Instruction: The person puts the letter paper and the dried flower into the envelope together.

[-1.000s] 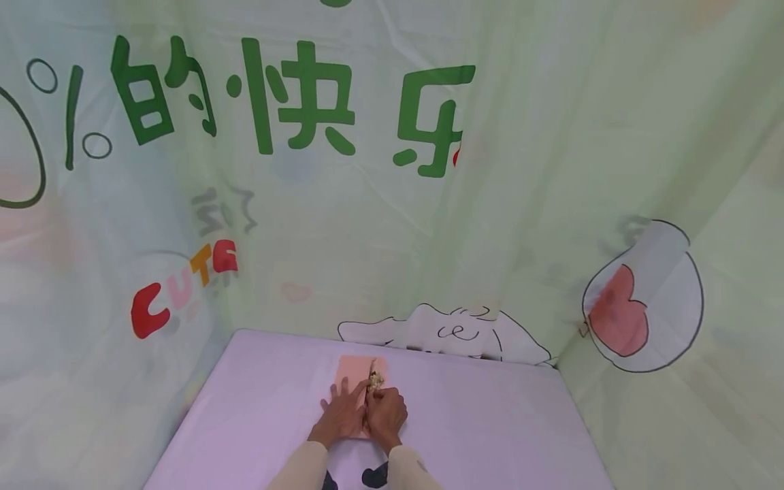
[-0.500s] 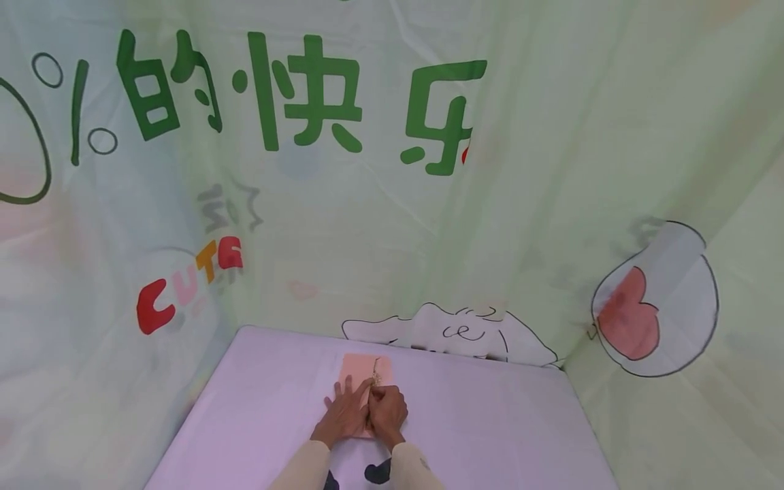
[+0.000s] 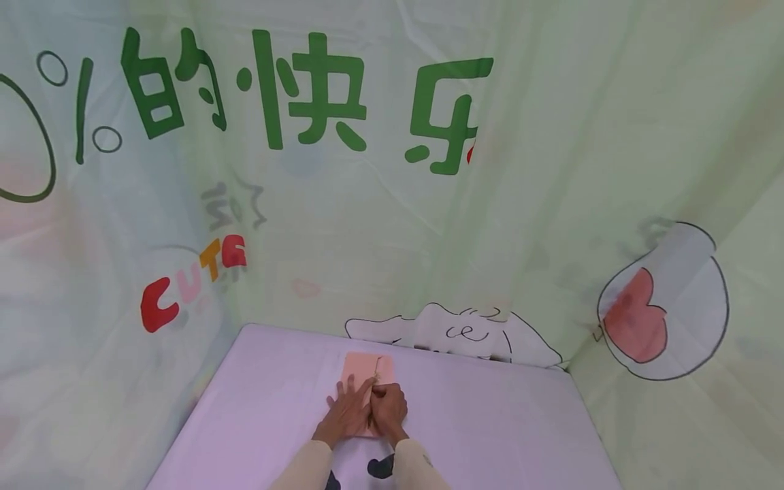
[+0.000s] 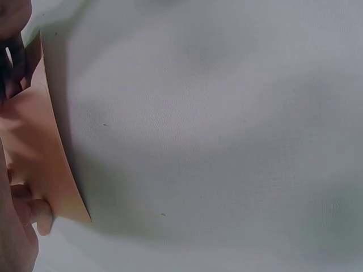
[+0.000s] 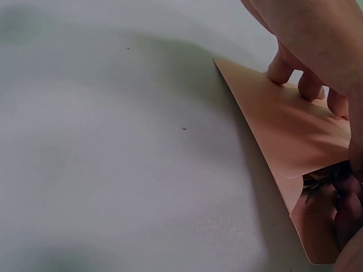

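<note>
A flat salmon-pink paper envelope (image 3: 361, 362) with a lengthwise slit lies on the table. My left hand (image 3: 347, 410) rests on its left part, fingers spread and pressing the paper. At the slit, my right hand (image 3: 388, 407) has its fingers curled, holding a small bunch of dried flowers (image 3: 378, 377) whose pale heads barely show. The right wrist view has dark sprigs (image 5: 317, 180) beside the right fingers inside the opening of the envelope (image 5: 272, 122). In the left wrist view the near end of the envelope (image 4: 34, 136) gapes, one corner lifted. The stems are mostly hidden.
The pale lilac tabletop (image 3: 490, 422) extends around the envelope. A printed curtain (image 3: 343, 238) encloses the table's back and sides. A black shape (image 3: 380, 467) shows between the forearms near the front.
The pale flower heads, plainly visible on the slit a second ago, have slid toward me and mostly gone under the paper and right hand. The left hand still presses the envelope.
</note>
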Available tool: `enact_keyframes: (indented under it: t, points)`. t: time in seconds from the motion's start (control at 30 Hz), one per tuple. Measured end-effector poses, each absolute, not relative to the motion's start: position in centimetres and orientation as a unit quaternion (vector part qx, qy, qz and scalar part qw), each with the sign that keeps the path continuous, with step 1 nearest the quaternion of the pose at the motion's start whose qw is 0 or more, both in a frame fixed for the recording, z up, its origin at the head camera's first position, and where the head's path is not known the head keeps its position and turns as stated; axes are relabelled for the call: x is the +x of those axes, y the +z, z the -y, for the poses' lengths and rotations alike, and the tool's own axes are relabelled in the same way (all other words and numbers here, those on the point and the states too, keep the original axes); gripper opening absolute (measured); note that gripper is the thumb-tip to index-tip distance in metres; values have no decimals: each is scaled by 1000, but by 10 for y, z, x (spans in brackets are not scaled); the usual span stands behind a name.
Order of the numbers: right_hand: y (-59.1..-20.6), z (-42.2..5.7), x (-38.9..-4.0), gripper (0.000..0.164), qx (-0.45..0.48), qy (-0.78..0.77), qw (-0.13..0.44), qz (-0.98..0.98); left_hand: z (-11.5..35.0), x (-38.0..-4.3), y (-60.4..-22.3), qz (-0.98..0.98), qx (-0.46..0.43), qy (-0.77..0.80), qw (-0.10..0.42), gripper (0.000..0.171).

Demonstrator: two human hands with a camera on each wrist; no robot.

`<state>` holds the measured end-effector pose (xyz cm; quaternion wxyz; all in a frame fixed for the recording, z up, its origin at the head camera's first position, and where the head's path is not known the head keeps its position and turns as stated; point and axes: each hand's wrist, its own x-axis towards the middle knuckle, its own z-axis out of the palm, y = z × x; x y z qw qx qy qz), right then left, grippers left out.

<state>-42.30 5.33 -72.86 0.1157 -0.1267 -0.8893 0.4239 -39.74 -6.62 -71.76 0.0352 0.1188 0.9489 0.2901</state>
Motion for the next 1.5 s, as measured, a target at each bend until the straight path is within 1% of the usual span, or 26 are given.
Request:
enact_keyframes:
  t: [0.23, 0.37, 0.47, 0.8, 0.9, 1.03, 1.13, 1.33, 1.5]
  points:
    - [-734, -56, -425, 4, -106, 413, 108, 898, 66, -395, -718, -952, 122, 280, 26, 52]
    - [-733, -58, -424, 6, -96, 409, 108, 901, 65, -394, -718, -950, 118, 286, 40, 54]
    - [-733, -59, -422, 8, -95, 408, 97, 903, 65, -393, -718, -950, 117, 287, 48, 54]
    - [-733, -73, -419, 13, -86, 404, 77, 908, 56, -387, -712, -949, 136, 280, 49, 55]
    - [-731, -76, -418, 14, -77, 399, 72, 911, 54, -387, -710, -943, 144, 296, 36, 53]
    - [-729, -78, -412, 12, -46, 401, 61, 913, 58, -387, -718, -943, 151, 297, 7, 50]
    - [-729, -81, -407, 10, -36, 389, 73, 918, 61, -388, -726, -944, 149, 296, 12, 53]
    - [-719, -94, -407, 13, -28, 367, 130, 920, 69, -396, -729, -947, 132, 291, 32, 57]
    - [-700, -109, -415, 19, -23, 348, 145, 926, 84, -398, -726, -948, 121, 292, 28, 57]
